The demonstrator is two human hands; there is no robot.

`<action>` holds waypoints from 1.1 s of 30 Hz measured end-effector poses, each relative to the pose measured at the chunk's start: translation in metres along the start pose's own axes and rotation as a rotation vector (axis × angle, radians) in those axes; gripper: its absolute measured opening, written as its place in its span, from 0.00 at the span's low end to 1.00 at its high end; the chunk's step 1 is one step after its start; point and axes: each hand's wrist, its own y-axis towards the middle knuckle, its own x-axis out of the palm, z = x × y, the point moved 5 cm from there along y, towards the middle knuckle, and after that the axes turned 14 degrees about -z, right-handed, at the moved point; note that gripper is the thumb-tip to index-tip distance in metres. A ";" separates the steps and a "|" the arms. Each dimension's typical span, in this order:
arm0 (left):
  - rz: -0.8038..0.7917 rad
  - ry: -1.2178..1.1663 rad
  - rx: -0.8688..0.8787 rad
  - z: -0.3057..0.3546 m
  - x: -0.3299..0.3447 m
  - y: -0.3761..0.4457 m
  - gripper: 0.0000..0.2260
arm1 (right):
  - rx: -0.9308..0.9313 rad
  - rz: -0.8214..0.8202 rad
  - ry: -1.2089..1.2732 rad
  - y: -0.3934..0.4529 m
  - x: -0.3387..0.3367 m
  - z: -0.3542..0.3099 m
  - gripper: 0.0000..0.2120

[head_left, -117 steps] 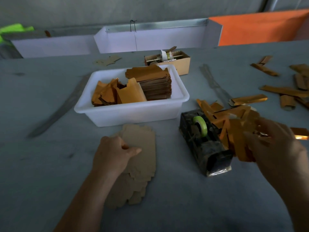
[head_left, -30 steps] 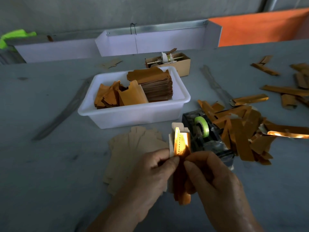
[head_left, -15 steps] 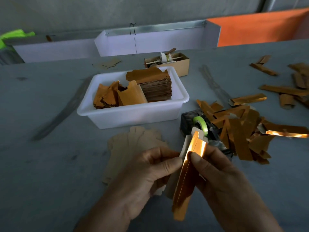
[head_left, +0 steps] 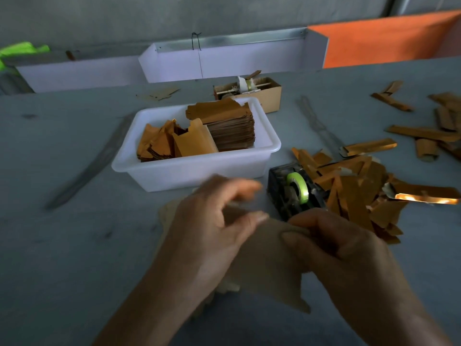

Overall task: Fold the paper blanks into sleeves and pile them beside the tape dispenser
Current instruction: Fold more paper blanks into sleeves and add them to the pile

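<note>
Both hands are close to the camera, low in the middle of the picture. The right hand (head_left: 349,255) curls its fingers around the top edge of a paper blank (head_left: 269,265) and pinches it. The left hand (head_left: 212,231) is blurry, so it is hard to be sure, but its thumb seems to press on the same blank while its other fingers lift up loosely.

The blank hangs between the hands, just in front of the tape dispenser (head_left: 296,193). It looks thin, light and bendy, a bit like card. It will likely fold along its crease lines and could crumple if squeezed hard. Holding it by the edges, near a fold line, looks best.

More flat blanks (head_left: 169,211) lie on the table under the left hand, mostly hidden. The pile of folded sleeves (head_left: 354,191) sits right beside the dispenser. A white tub (head_left: 189,171) behind holds more blanks. The blank's folds cannot be made out.
</note>
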 end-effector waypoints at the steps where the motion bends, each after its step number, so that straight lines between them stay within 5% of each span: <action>1: 0.110 -0.014 -0.073 -0.005 -0.004 -0.001 0.25 | 0.069 0.003 0.223 0.002 0.004 0.006 0.01; 3: 0.277 -0.151 -0.226 -0.016 -0.008 -0.007 0.35 | 0.183 0.013 0.617 0.003 0.015 0.020 0.02; 5: 0.271 -0.489 -0.334 -0.029 0.005 -0.011 0.36 | 0.267 0.001 0.859 0.001 0.026 0.031 0.02; 8: 0.101 -0.922 -0.352 -0.040 0.042 -0.017 0.25 | 0.328 -0.030 1.110 -0.003 0.045 0.036 0.08; 11: 0.093 -0.936 -0.365 -0.046 0.056 -0.021 0.15 | 0.365 -0.054 1.172 -0.006 0.056 0.038 0.11; 16: 0.111 -0.837 -0.382 -0.047 0.049 -0.020 0.23 | 0.342 -0.095 0.905 -0.006 0.055 0.046 0.08; 22: 0.048 -0.640 -0.371 -0.044 0.049 -0.018 0.06 | 0.234 -0.005 0.455 -0.003 0.040 0.041 0.05; 27: 0.047 -0.522 -0.331 -0.040 0.051 -0.014 0.09 | 0.100 0.127 0.039 -0.008 0.032 0.020 0.10; 33: 0.076 -0.501 -0.259 -0.039 0.053 -0.010 0.08 | -0.047 0.058 0.151 -0.010 0.037 0.004 0.06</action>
